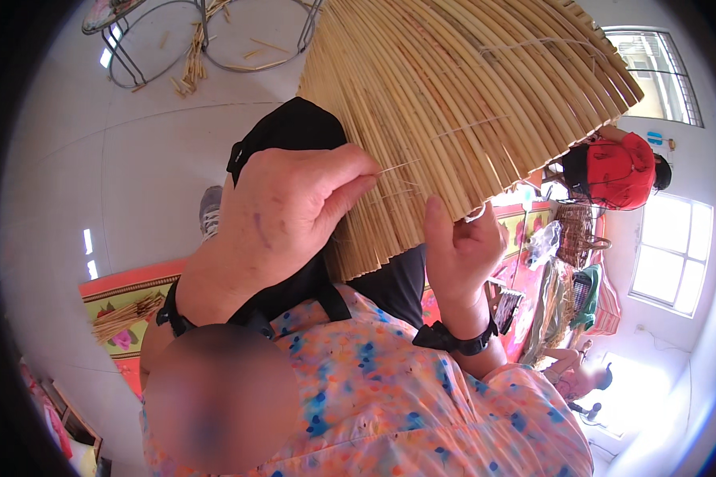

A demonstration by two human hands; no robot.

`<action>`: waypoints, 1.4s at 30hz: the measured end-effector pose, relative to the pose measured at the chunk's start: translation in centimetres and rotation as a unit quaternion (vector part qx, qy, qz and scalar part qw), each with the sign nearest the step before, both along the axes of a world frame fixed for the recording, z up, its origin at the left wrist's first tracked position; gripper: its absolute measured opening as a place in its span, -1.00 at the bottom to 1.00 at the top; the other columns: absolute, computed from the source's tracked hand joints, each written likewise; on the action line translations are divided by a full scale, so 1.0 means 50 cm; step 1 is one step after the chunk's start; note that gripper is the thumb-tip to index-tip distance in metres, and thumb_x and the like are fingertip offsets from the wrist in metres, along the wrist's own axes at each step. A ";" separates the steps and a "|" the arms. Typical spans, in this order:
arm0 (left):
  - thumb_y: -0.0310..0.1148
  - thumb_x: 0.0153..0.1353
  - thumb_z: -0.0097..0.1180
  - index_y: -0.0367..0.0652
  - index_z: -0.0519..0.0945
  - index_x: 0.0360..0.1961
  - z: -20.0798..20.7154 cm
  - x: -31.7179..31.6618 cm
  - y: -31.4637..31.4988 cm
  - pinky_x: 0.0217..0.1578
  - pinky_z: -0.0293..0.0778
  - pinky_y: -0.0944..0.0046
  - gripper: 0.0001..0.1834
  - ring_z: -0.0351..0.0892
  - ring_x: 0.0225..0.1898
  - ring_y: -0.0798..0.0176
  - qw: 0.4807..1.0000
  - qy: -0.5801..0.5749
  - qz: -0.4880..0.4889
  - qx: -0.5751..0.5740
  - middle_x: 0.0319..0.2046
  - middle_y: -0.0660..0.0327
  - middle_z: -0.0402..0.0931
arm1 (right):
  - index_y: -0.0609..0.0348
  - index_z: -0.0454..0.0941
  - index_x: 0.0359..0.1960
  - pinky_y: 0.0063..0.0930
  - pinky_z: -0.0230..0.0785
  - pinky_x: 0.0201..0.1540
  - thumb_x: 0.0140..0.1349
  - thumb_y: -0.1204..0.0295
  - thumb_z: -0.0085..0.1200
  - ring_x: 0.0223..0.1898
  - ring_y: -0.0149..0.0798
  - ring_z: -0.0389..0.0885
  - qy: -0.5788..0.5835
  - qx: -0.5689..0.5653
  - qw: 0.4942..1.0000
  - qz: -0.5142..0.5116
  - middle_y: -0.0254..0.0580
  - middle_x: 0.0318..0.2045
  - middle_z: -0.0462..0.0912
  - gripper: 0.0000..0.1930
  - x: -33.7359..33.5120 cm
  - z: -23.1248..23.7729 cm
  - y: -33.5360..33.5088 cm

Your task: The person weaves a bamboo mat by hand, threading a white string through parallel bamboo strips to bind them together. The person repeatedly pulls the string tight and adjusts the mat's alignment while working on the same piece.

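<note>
Hands (278, 199) (460, 256), left purple-marked, on thread (398, 166) and stalk mat (453, 87).

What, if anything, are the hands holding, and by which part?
The left hand pinches a thin needle or thread at its visible left end; the right hand holds the stitched stalk mat by its lower edge, thumb in front.

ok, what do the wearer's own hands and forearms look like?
Left hand and right hand ungloved. Purplish streak on the back of the left. Black wrist strap on the left, another black strap on the right. No sleeve reaches either wrist.
</note>
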State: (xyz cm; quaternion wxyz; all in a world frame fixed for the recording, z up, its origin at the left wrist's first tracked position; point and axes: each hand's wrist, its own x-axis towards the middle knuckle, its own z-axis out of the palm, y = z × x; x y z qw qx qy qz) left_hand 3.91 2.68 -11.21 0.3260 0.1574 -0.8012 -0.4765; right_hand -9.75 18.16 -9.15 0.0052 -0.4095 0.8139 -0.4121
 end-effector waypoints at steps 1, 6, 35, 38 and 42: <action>-0.47 0.20 0.26 -0.18 0.60 -0.31 -0.004 -0.004 0.002 -0.55 0.43 0.14 -0.92 0.58 -0.52 -0.05 1.000 0.008 -0.006 -0.001 -0.55 0.06 0.55 | 0.24 0.62 -0.17 -0.46 0.53 -0.43 0.12 0.45 0.32 -0.50 -0.25 0.74 -0.005 0.000 1.000 -0.011 -0.14 -0.44 0.74 -0.75 0.001 0.000 0.001; -0.62 0.13 0.28 -0.27 0.67 -0.26 -0.010 -0.007 0.005 -0.48 0.51 0.29 -0.86 0.65 -0.48 0.07 1.000 0.014 -0.018 -0.019 -0.42 0.05 0.66 | 0.22 0.63 -0.24 -0.47 0.51 -0.47 0.16 0.44 0.29 -0.53 -0.28 0.73 -0.020 -0.014 1.000 0.006 -0.15 -0.45 0.74 -0.82 0.002 -0.002 0.004; -0.60 0.00 0.34 -0.17 0.71 -0.33 -0.008 -0.011 0.012 -0.58 0.39 0.22 -0.82 0.52 -0.59 0.08 0.997 0.035 0.004 -0.066 -0.58 0.17 0.56 | 0.19 0.62 -0.27 -0.35 0.46 -0.46 0.20 0.43 0.26 -0.53 -0.11 0.70 0.045 0.025 0.998 -0.043 -0.14 -0.52 0.70 -0.86 0.015 -0.005 0.010; -0.60 0.00 0.34 -0.17 0.70 -0.34 -0.007 -0.011 0.013 -0.57 0.39 0.22 -0.82 0.53 -0.59 0.07 0.997 0.042 0.005 -0.065 -0.57 0.17 0.57 | 0.20 0.62 -0.25 -0.36 0.47 -0.45 0.20 0.44 0.26 -0.52 -0.13 0.71 0.026 0.014 0.999 -0.045 -0.14 -0.51 0.71 -0.85 0.016 -0.008 0.010; -0.60 -0.01 0.34 -0.17 0.70 -0.34 -0.008 -0.010 0.012 -0.57 0.39 0.22 -0.82 0.52 -0.60 0.08 0.997 0.046 0.005 -0.066 -0.58 0.17 0.56 | 0.20 0.63 -0.22 -0.38 0.48 -0.44 0.20 0.44 0.26 -0.52 -0.14 0.71 0.027 0.028 0.998 -0.045 -0.14 -0.50 0.71 -0.84 0.017 -0.002 0.010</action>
